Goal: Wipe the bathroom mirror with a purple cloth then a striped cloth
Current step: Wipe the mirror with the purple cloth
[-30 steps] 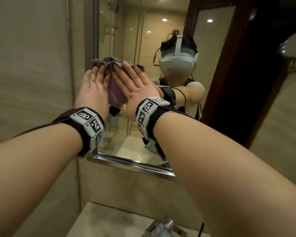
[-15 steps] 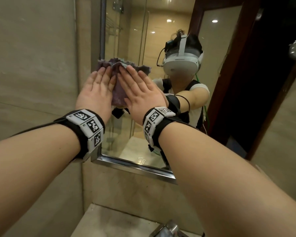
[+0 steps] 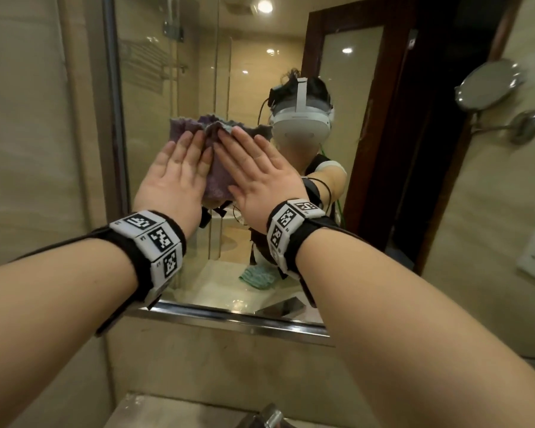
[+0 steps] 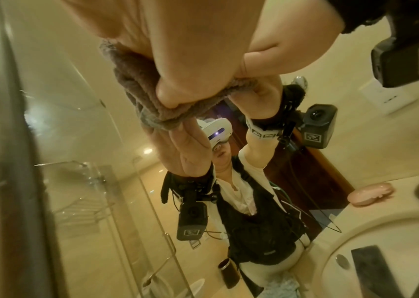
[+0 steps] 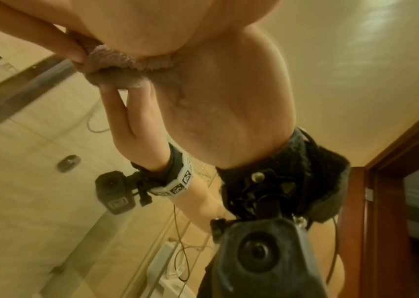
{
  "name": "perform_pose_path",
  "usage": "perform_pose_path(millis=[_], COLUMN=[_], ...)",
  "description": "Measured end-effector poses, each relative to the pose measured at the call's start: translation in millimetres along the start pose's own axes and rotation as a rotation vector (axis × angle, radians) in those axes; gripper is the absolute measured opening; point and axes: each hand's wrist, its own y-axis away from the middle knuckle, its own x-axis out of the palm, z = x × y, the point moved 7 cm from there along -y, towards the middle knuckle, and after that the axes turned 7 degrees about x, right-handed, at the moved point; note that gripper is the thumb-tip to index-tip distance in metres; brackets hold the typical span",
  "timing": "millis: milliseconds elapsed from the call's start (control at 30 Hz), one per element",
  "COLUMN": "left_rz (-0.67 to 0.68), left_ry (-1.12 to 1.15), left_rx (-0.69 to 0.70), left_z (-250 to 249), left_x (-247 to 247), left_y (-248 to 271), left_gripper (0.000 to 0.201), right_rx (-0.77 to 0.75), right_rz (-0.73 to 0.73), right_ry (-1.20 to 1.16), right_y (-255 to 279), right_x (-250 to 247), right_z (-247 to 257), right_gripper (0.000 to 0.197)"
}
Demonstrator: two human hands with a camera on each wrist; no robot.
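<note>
With fingers straight and flat, the left hand [image 3: 170,180] and right hand [image 3: 260,177] press side by side on the purple cloth [image 3: 215,180], pinning it bunched against the mirror [image 3: 155,88] near its left edge. Reflected in the glass low down, a striped cloth [image 3: 257,276] lies on the bench [image 3: 127,412]. To the right, 1 round mirror [image 3: 487,84] juts from the wall.
</note>
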Motion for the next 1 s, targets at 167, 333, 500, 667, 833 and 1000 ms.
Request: perform_pose_path(millis=[167,333,500,667,833,1000], left_rz=[-0.055,-0.136,-0.233,-0.28,-0.306,-0.314], left_ry=[0.047,0.049,0.021,0.041,0.02,0.005], left_rx=[0.058,0.144,0.229,0.263,0.312,0.37], left_z=[-26.5,-56.7,-89.6,-118.5,-134.7,-155.2], left_x=[-30.0,-66.9,-105.3,-135.9,-152.8,-174.1], left_y=[-8.6,-16.8,-25.8,-33.2,-36.8,-44.0], left_gripper=[0.063,0.063,0.062,0.065,0.066,0.067], right_rx=[0.059,0.141,0.216,0.431,0.475,0.542], right_rz=[0.006,0.015,0.166,0.208,0.155,0.199], right_ry=[0.02,0.029,0.131,-0.215,-0.299,-0.251], right_y=[18.2,41.7,70.6,87.7,105.1,121.2], right_x=[-6.0,-16.4,-25.4,-23.7,-18.8,-16.7], right_z=[-37.8,-82.9,-119.1,-138.9,-166.7,-198.8], right_gripper=[0.062,0.061,0.063,0.067,0.072,0.074])
